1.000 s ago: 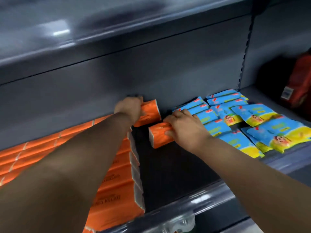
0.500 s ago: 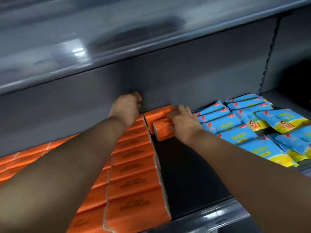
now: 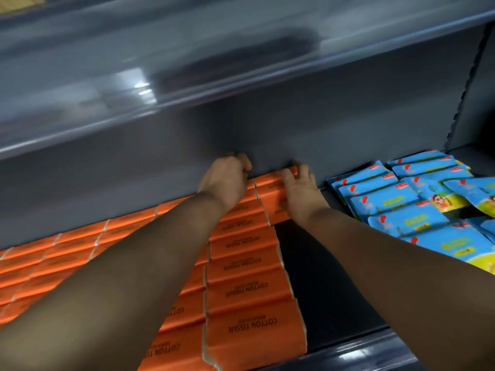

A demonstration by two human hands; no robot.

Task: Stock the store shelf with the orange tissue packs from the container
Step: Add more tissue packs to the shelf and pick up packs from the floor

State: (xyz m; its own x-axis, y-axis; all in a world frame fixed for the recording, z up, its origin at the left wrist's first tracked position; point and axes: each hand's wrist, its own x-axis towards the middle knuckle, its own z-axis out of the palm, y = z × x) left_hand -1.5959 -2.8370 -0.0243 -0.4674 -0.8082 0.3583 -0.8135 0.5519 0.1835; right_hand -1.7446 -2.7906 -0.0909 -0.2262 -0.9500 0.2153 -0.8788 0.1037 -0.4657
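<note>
Several rows of orange tissue packs (image 3: 67,253) lay flat at the left of the shelf, reaching back to the grey back panel (image 3: 134,167). Next right ran one column of packs (image 3: 241,290), printed faces up, from the front lip (image 3: 361,352) to the rear. Your left hand (image 3: 225,180) sat at the rear head of that column, fingers curled downward by the panel; whether they gripped a pack could not be told. Just beside it, two rear packs (image 3: 270,194) began a further column. Your right hand (image 3: 300,188) lay on them, fingers near straight and slightly apart, tips over the far edge, pressing rather than clasping. Bare shelf floor (image 3: 321,277) lay right of these, then loose blue packs (image 3: 415,210), apart from the orange. The step appeared to be seating those two packs. You did best to push them square to the panel and flush to the column's side, palm flat so the soft wrap did not buckle, and clear of the blue stock. The container was not in view.
</note>
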